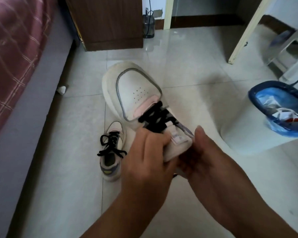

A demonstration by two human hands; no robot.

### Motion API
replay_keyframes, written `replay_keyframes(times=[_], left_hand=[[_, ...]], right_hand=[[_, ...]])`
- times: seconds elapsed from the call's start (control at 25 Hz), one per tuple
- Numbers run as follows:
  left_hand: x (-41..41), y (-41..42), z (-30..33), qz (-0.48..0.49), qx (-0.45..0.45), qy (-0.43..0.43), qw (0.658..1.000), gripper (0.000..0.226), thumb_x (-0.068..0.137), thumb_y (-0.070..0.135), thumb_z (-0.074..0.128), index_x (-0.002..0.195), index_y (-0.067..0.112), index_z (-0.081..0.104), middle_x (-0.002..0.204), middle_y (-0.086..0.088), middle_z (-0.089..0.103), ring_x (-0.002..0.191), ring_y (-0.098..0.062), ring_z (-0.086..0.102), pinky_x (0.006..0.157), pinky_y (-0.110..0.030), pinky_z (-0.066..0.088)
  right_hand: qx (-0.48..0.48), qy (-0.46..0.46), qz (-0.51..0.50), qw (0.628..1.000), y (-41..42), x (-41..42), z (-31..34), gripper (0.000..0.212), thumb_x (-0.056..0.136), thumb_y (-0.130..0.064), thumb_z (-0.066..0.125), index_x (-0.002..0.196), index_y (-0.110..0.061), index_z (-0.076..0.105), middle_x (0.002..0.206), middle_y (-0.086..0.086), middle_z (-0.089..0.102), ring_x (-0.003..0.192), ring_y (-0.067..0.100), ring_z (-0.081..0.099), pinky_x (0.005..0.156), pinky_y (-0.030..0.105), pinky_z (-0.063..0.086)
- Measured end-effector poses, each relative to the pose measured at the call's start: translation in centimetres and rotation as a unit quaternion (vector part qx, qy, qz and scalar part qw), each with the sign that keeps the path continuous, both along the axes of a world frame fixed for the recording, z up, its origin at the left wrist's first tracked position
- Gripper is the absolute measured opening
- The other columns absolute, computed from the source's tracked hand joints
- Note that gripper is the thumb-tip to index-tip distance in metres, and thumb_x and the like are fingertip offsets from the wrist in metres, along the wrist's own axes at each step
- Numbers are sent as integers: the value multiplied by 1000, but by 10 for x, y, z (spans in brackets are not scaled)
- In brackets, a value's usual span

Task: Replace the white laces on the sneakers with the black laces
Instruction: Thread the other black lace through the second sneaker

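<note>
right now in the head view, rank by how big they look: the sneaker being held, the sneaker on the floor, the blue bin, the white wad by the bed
1. held sneaker, though nearness to the camera inflates it
2. blue bin, partly cut off by the frame edge
3. floor sneaker, probably the held one's equal in reality
4. white wad

Held sneaker [136, 93] above floor sneaker [113, 152]; bin [258, 93] right.

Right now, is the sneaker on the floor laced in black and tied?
Laced, yes: the white sneaker on the tiled floor carries black laces across its eyelets. Tied: cannot tell; loops and ends splay out, but the knot is unclear.
</note>
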State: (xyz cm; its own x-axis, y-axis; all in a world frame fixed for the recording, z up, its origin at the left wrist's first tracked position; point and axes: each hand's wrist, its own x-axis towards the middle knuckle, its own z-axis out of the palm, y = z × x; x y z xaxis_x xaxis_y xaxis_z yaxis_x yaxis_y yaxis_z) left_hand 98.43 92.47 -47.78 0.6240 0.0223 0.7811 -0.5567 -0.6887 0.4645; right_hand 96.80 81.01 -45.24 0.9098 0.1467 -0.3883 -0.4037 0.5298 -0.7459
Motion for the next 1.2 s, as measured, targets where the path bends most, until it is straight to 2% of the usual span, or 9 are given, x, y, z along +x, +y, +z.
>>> replay_keyframes(times=[0.08,0.16,0.36,0.6,0.76,0.88,1.0,1.12,1.2], left_hand=[[-8,-9,0,-28,38,-25,999,8,90,14,64,89,9,57,69,-11,56,64,-19,50,57,-27,45],[-13,-14,1,-44,77,-22,996,11,84,7,68,94,5,70,76,-14,62,67,-26,59,61,-35,49],[-6,-3,23,-88,37,46,994,20,90,18,59,92,3,71,90,-10,63,83,-19,59,79,-22,47],[6,0,28,-57,27,76,995,13,85,11,68,93,3,73,85,-7,65,78,-17,62,75,-26,51],[15,3,35,-101,18,137,985,19,83,16,67,98,6,73,89,-3,64,81,-14,60,78,-27,51],[21,4,36,-114,45,163,979,12,81,15,67,86,6,74,85,-2,64,80,-14,60,73,-24,48],[29,4,34,-118,18,231,966,8,85,12,64,80,10,69,81,4,60,74,-2,53,71,-8,40],[46,1,46,-105,-54,342,932,17,90,18,59,77,28,57,77,16,56,70,10,52,66,-1,38],[66,3,62,-114,-119,315,935,18,92,23,57,77,32,55,71,15,57,61,11,55,57,-3,41]], right_hand=[[150,16,4,989,-5,10,12,43,82,-37,55,107,-7,71,105,12,70,90,16,68,76,25,55],[185,-3,5,983,-10,13,15,32,83,-23,55,105,-6,71,104,13,70,93,18,69,78,25,55],[75,-56,-42,995,-17,15,17,39,75,-7,58,114,-2,64,101,15,70,89,19,69,72,25,56],[42,-77,-63,994,-7,10,17,30,68,-5,57,86,-16,77,93,10,73,83,15,70,66,20,55],[-59,-99,-62,991,-4,5,9,31,74,-1,57,94,-17,74,90,2,74,77,8,69,58,14,50],[-115,-110,-60,985,-1,5,3,30,85,0,56,99,-21,72,97,-1,73,87,10,69,66,16,51],[-156,-129,-45,978,0,9,-3,26,84,-10,60,99,-27,71,100,-10,72,96,8,67,77,20,53],[-261,-26,-13,965,-3,16,-33,22,88,-4,56,106,-15,63,103,2,71,101,23,65,84,38,55],[-247,81,-10,966,-4,20,-58,24,88,2,51,106,-10,61,106,15,67,99,32,63,82,44,52]])
